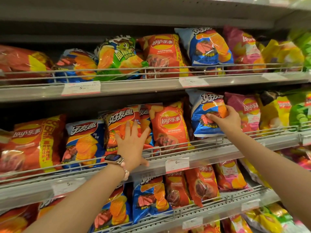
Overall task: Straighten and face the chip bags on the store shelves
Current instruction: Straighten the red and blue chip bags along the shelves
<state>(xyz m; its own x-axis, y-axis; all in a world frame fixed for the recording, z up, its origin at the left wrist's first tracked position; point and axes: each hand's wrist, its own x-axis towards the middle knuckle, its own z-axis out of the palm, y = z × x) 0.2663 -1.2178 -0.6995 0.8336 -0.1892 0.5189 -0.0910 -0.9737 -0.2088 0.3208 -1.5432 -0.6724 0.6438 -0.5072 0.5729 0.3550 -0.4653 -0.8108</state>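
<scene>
You had both hands on chip bags on the middle shelf [168, 163].

Your left hand [133, 145] lay flat against the red-orange bag [121, 125], fingers [128, 130] spread apart and straight, the thumb down at the wire rail [210, 143]; a watch [113, 158] sat on that wrist. Your right hand [225, 120] gripped the blue bag [204, 113] farther right, fingers curled round its front and side, the bag tilted and standing behind the rail beside a red Lay's bag [170, 126]. More bags filled the shelves above and below.
</scene>
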